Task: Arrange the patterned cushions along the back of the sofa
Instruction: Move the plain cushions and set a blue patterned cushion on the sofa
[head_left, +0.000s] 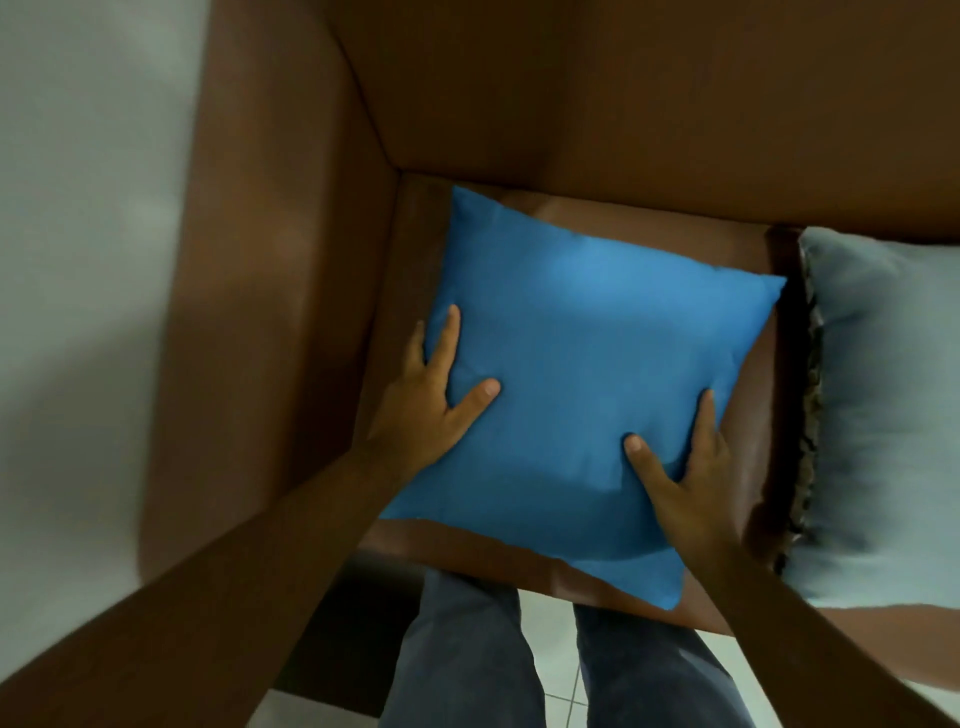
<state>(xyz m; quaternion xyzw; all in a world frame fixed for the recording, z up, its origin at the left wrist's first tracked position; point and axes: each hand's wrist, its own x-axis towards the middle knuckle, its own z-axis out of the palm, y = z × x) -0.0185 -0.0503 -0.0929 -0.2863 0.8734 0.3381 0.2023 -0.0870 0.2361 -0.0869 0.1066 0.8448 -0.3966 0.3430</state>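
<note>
A plain blue cushion (587, 374) lies over the seat of a brown leather sofa (571, 104), near its left armrest. My left hand (431, 395) grips the cushion's left edge, thumb on top. My right hand (680, 473) grips its lower right edge the same way. To the right stands a pale grey cushion (883, 405), with a dark patterned cushion edge (808, 415) showing along its left side.
The sofa's left armrest (270, 312) rises beside the blue cushion, with a white wall (78, 260) beyond it. The backrest runs across the top. My legs in jeans (467, 649) stand on white floor tiles (550, 654) in front of the seat.
</note>
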